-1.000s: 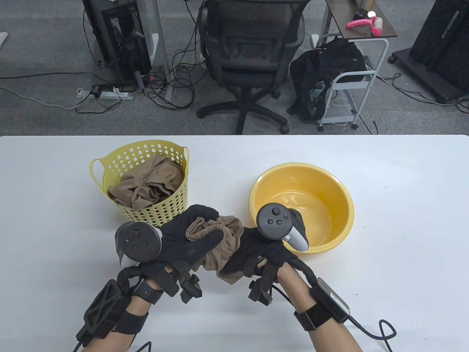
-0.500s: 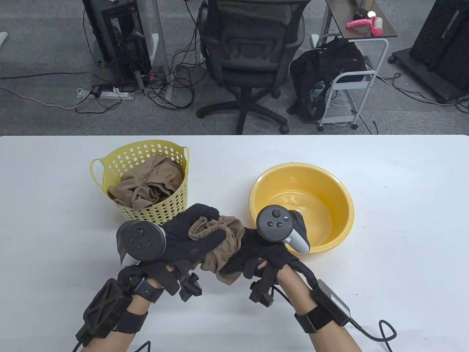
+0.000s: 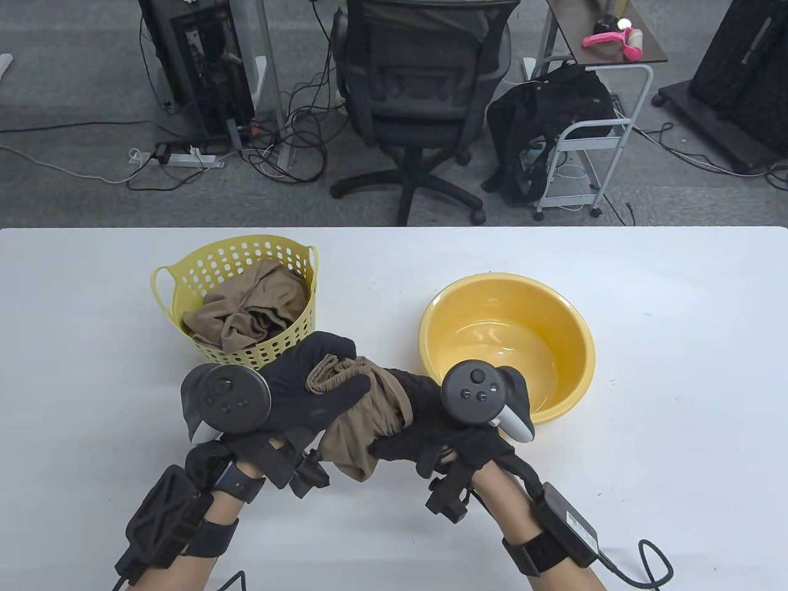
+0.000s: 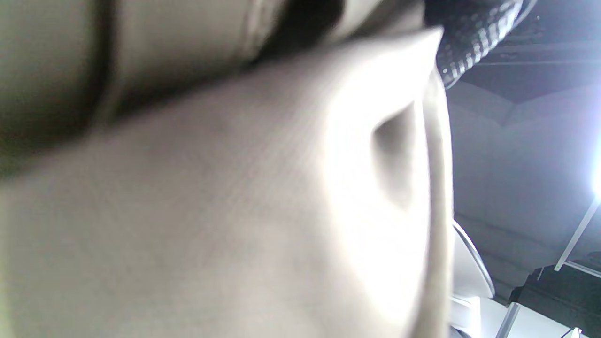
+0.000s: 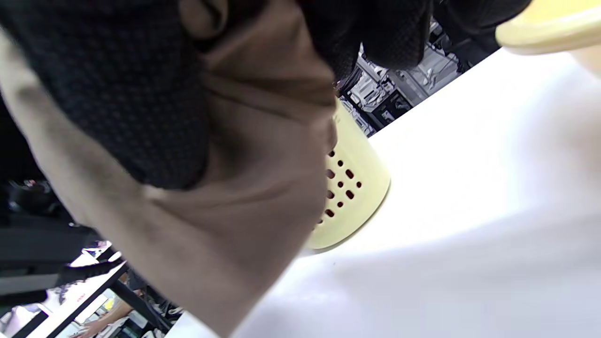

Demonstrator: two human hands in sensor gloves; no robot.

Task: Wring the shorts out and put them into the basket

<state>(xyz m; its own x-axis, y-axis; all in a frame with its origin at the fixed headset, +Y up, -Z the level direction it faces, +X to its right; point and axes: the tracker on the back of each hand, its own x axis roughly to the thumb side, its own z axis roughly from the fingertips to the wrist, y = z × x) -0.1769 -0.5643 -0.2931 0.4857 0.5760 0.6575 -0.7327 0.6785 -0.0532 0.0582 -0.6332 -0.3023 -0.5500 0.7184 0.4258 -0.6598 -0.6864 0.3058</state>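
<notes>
My left hand (image 3: 308, 394) curls tight around one end of the shorts (image 3: 357, 425), thumb across the bunched cloth, just in front of the basket (image 3: 246, 258). My right hand (image 3: 431, 425) clenches the other end, beside the bowl (image 3: 554, 320).

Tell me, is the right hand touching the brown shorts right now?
Touching. In the table view the right hand has its fingers curled round the brown shorts.
</notes>
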